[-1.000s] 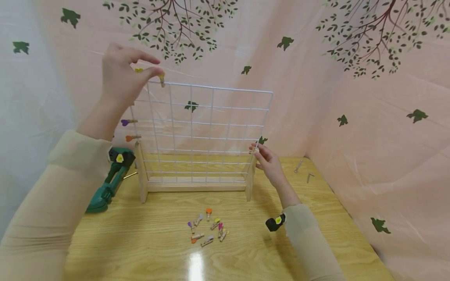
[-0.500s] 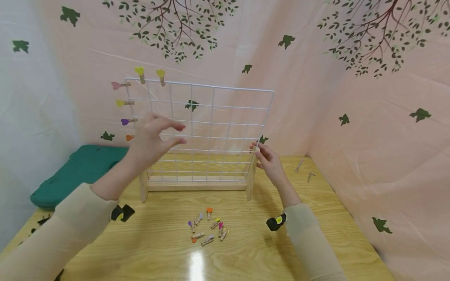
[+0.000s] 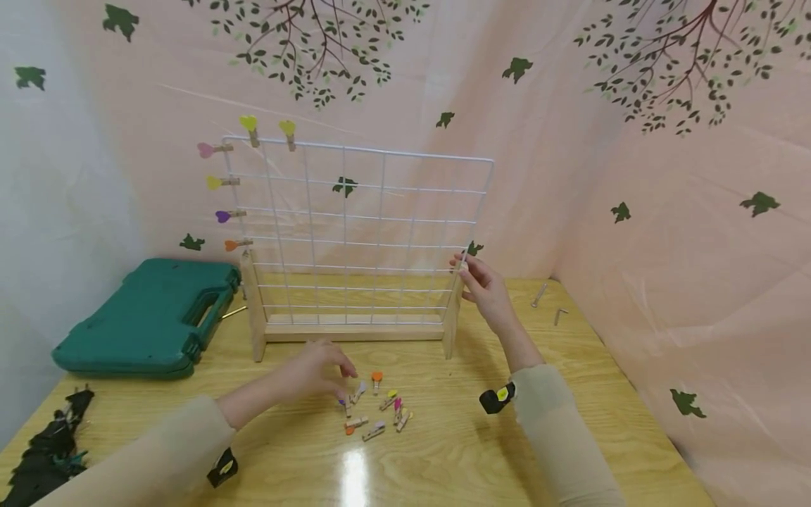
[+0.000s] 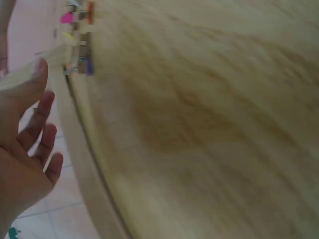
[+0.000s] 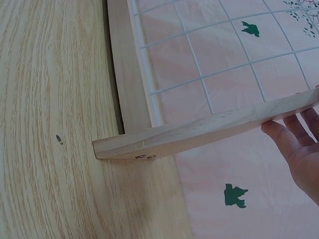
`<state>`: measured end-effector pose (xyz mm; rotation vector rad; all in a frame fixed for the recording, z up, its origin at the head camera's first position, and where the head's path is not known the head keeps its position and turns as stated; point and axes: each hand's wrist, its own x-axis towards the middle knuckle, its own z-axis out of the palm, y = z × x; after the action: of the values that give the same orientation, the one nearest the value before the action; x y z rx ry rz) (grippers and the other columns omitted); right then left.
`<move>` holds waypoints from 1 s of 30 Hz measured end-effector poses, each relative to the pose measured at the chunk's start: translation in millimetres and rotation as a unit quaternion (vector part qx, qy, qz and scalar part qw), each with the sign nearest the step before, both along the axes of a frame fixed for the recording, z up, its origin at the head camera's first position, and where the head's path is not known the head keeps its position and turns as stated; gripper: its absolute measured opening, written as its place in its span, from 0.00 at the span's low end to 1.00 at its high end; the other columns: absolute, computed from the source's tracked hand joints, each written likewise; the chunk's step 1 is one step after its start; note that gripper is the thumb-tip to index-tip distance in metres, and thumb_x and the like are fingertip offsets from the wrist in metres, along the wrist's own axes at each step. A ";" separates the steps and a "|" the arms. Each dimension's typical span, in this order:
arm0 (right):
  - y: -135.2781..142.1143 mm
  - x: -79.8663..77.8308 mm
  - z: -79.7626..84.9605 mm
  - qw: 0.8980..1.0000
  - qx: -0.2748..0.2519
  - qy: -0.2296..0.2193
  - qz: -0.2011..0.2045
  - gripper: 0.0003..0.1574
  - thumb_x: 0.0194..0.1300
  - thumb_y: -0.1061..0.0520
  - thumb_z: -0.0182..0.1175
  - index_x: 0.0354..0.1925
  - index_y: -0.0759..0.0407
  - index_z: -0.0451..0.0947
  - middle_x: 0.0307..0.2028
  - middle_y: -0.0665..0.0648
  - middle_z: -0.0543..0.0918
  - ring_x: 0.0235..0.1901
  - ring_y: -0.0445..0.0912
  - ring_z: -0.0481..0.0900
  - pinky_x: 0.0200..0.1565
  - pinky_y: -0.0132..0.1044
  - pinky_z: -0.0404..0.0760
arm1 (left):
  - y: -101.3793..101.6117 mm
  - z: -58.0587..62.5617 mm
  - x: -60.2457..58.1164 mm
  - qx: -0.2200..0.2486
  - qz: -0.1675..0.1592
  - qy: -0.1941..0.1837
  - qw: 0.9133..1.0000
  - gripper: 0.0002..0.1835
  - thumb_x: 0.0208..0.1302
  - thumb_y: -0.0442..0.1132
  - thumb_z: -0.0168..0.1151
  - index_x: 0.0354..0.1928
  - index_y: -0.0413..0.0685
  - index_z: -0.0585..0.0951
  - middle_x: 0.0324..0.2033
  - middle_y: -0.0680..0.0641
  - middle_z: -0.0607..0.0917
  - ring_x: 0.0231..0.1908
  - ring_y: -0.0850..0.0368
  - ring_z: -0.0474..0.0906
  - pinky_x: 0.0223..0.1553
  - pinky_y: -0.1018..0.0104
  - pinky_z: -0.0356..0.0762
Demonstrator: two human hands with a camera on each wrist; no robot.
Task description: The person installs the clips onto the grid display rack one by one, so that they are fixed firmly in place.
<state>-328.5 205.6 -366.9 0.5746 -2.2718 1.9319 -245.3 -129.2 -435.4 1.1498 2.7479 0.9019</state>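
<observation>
So, far left: dark bundle (image 3: 47, 451) at the table's (image 3: 443, 461) near left side, green case (image 3: 146, 317) beyond it, rack (image 3: 355, 334) standing right of the case. Four pegs up the rack's left edge, top down: pink peg (image 3: 205, 150), upper yellow peg (image 3: 214, 183), violet peg (image 3: 223, 217), orange peg (image 3: 232, 246), hearts outward. Two top pegs (image 3: 288, 128), both yellow, sit upright on the top wire near that corner. Left hand (image 3: 310, 370) is low in front of the rack, thumb and forefinger apart, gap facing right, nothing visible in it. Key relation: loose purple peg (image 3: 348, 410) is right at the thumb tip, long axis roughly near-far, heart at the far end; can't tell if thumb touches it. Lavender peg (image 3: 359, 391) lies just right of the gap, slanted, heart far and right. Remaining loose pegs (image 3: 374, 432) scatter further right and nearer the person. Left hand is clearly the nearer one. Right hand (image 3: 488, 292) is well apart, thumb and fingers pinching the upper end of the right post (image 3: 451, 320). Far right: bolt (image 3: 539, 296), hex key (image 3: 559, 316).
</observation>
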 end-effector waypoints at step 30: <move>0.8 -1.6 -3.2 1.000 0.000 -0.001 0.000 0.26 0.65 0.50 0.50 0.60 0.51 0.65 0.58 0.58 0.69 0.57 0.51 0.68 0.49 0.56 0.68 | -10.5 12.4 -4.7 0.088 -0.040 -0.093 0.991 0.04 0.56 0.39 0.61 0.34 0.51 0.81 0.32 0.56 0.80 0.32 0.65 0.76 0.34 0.71 0.76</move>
<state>-330.1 206.4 -370.1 0.5727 -2.2720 1.9331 -250.0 -139.7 -423.0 1.1271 2.4973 1.1964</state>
